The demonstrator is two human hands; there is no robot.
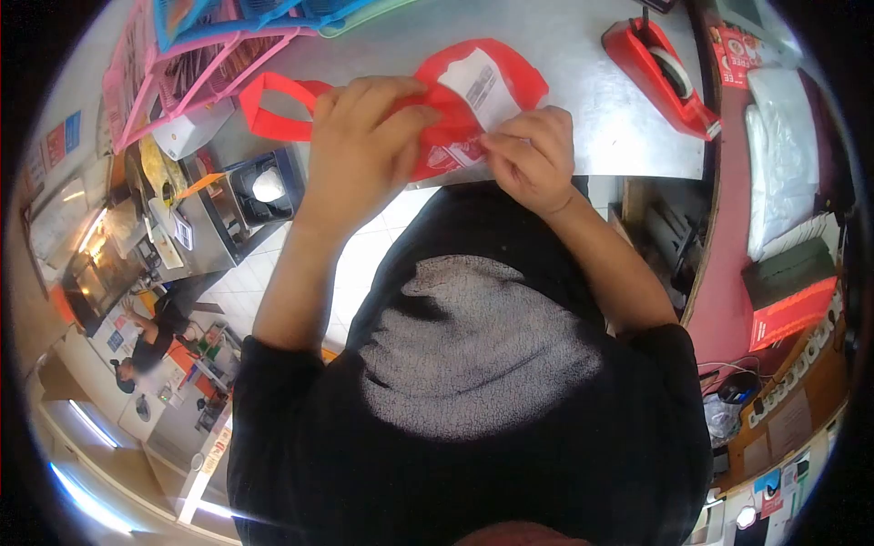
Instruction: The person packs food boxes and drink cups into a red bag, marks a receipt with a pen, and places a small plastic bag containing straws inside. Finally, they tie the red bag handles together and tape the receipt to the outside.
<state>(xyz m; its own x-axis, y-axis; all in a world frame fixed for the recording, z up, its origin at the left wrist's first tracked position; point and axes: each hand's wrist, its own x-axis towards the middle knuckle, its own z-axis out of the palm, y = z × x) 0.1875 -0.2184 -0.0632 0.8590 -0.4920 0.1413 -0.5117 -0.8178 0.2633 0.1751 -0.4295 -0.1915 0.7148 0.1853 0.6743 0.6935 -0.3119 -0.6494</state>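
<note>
A red carry bag (487, 64) lies at the near edge of the metal counter (583, 55), its loop handle (259, 109) sticking out to the left. Stuck across its upper part is a white printed label (478, 86). My left hand (369, 132) is closed on the bag's left part, fingers bent over the red material and thumb low at its near edge. With thumb and forefinger together, my right hand (535, 156) pinches the bag's near right edge, right at the label's lower end. White print shows on the red between my hands.
A red tape dispenser (660, 77) stands on the counter to the right. Pink (205, 77) and blue baskets (228, 23) are at the upper left. Clear plastic bags (787, 155) lie on the pink side surface. Another person (150, 350) is far off at the left.
</note>
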